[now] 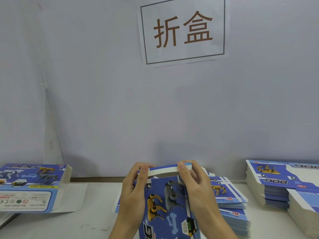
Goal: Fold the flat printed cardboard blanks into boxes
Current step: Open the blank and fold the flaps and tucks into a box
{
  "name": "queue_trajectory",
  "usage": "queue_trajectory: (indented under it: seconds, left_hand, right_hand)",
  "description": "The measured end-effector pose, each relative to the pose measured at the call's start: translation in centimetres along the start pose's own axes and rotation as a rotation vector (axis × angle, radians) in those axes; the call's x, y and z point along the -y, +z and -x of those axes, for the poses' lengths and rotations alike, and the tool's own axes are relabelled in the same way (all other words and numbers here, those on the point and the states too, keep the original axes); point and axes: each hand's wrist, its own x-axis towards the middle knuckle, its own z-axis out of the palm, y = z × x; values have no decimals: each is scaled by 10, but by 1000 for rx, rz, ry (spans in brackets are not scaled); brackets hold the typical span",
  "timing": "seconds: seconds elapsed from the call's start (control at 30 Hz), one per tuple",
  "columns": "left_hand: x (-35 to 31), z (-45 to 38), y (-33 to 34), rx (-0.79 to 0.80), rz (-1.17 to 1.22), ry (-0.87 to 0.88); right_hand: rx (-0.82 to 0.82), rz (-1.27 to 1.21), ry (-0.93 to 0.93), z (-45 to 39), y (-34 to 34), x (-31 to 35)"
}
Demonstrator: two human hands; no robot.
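Note:
A blue printed cardboard blank (165, 204) with robot-dog pictures stands on end in front of me, partly formed. My left hand (133, 192) grips its left side, thumb on the white top flap (164, 171). On the right side, my right hand (195, 187) holds the blank with its thumb pressing the same flap, which is bent toward me. Underneath and to the right lies a stack of flat blanks (229, 200).
A folded box (32, 187) with open end flaps lies at the left on the white table (77, 225). A tall pile of flat blanks (279, 187) sits at the far right. A grey wall with a paper sign (183, 30) rises close behind.

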Motion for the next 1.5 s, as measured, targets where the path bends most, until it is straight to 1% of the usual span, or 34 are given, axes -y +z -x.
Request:
queue_trajectory:
  seconds: [0.17,0.27,0.33,0.4,0.43,0.47,0.5,0.53,0.6,0.63,0.67,0.73,0.77,0.8,0.83,0.87,0.9,0.93,0.97,1.0,1.03,1.1,1.13,1.17,1.2,1.23,1.27,1.3,1.33,1.4,1.43,1.47,1.5]
  left_hand:
    - [-2,3,3,3,96,-47]
    - [-2,2,4,2,75,-56]
    - [-3,1,4,18,68,-72]
    - [-3,0,1,49,108,-140]
    - [-3,0,-1,69,113,-182]
    - [-2,0,-5,100,87,-223]
    - [-1,0,-9,160,28,-262]
    - [-1,1,-14,257,-35,-302]
    - [-5,3,-17,462,-125,-358]
    - [-6,4,-17,501,-149,-361]
    - [-6,4,-17,498,-165,-350]
    - [-6,3,-19,471,-131,-317]
    - [-6,2,-22,462,-73,-323]
    - [-6,1,-27,467,0,-352]
    - [-7,0,-34,491,65,-389]
    - [-9,1,-39,526,108,-426]
    - [-10,1,-44,555,127,-458]
    - [-9,0,-46,561,128,-472]
    - [-7,-2,-46,528,144,-453]
    - [-7,-4,-45,443,188,-405]
    - [-8,-9,-44,307,273,-329]
    - [-12,-18,-50,-2,509,-170]
    - [-14,-22,-56,-125,607,-116]
    - [-13,-26,-62,-212,641,-102]
    - [-10,-27,-66,-260,586,-132]
    - [-4,-27,-68,-275,481,-180]
    - [0,-24,-65,-254,332,-211]
    - [6,-21,-60,-195,123,-210]
    - [10,-16,-53,-101,-119,-195]
    - [19,-8,-36,169,-554,-176]
    - [26,-5,-28,303,-728,-202]
    - [31,-2,-21,399,-893,-243]
    - [33,0,-15,458,-1025,-275]
  right_hand:
    - [25,23,23,1,-2,2]
    - [37,105,9,2,-6,-3]
    - [84,113,63,2,-9,-6]
    - [101,78,93,0,-15,-5]
    - [68,82,80,-2,-17,-4]
    - [-3,86,52,-4,-19,-2]
    - [-109,70,15,-7,-21,-1]
    - [-224,31,-14,-10,-25,0]
    - [-429,-107,-38,-17,-40,0]
    - [-477,-190,-35,-19,-47,2]
    - [-482,-300,-17,-20,-56,3]
    - [-426,-572,36,-19,-69,4]
    - [-371,-708,54,-17,-73,8]
    - [-302,-864,85,-16,-75,9]
    - [-214,-1028,68,-16,-74,10]
    - [-130,-1132,37,-15,-78,9]
    - [-130,-1148,8,-14,-84,10]
    - [-180,-1114,7,-14,-89,7]
    - [-210,-1106,42,-14,-94,1]
    - [-255,-1104,67,-14,-101,-7]
    - [-336,-1081,115,-15,-105,-13]
    - [-460,-945,185,-16,-104,-16]
    - [-469,-893,190,-16,-100,-15]
    - [-457,-860,190,-16,-95,-13]
    - [-451,-838,196,-15,-93,-13]
    - [-447,-809,220,-14,-90,-12]
    - [-460,-764,241,-14,-88,-13]
    - [-468,-723,264,-13,-87,-13]
    - [-471,-705,280,-13,-87,-13]
    - [-457,-656,301,-14,-87,-13]
    - [-440,-626,311,-13,-85,-11]
    - [-426,-607,320,-13,-85,-11]
    - [-415,-585,327,-12,-84,-10]
